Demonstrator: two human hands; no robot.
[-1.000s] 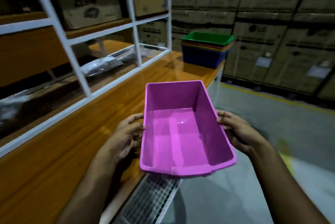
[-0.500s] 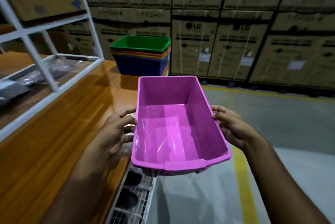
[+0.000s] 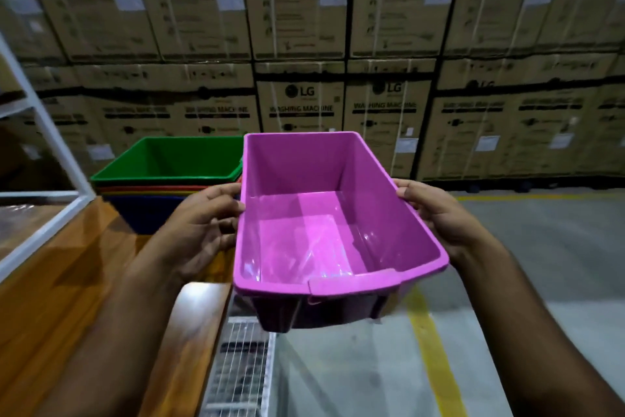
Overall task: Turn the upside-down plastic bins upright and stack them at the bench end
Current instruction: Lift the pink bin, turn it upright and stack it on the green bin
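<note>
I hold a pink plastic bin upright in the air, its open side up and empty. My left hand grips its left rim and my right hand grips its right rim. The bin hangs over the bench's right edge, just right of a stack of upright bins at the far end of the wooden bench. That stack has a green bin on top, orange and yellow rims under it, and a dark blue bin at the bottom. My left hand hides the stack's right corner.
A white metal shelf frame stands on the bench at the left. Stacked cardboard washing machine boxes form a wall behind. A wire mesh panel runs below the bench edge. Grey floor with a yellow line lies to the right.
I have moved forward along the bench with the pink bin in both hands. The stack of bins is much closer and now sits just left of the pink bin.
</note>
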